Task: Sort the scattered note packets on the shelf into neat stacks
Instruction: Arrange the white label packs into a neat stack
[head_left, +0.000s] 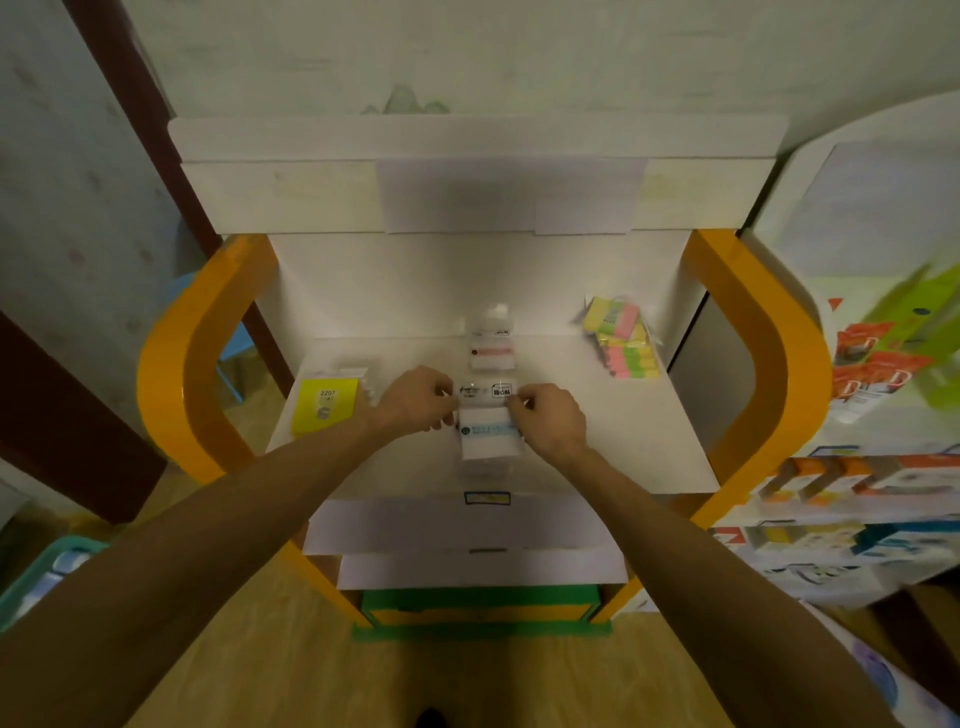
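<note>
Both arms reach forward over the white shelf (649, 441), hands meeting at its middle; left hand (415, 397) and right hand (548, 415) each have fingers curled, the grip of each pinching one end of a clear packet (485, 391) with a printed label, held just above a white packet (488, 434) lying on the shelf; two more white packets (491, 343) lie behind, in a row toward the back; one yellow packet (324, 410) lies at the left edge; a heap of multicoloured packets (621, 338), number unclear, sits at the right rear; two orange side frames (171, 364) flank the shelf.
</note>
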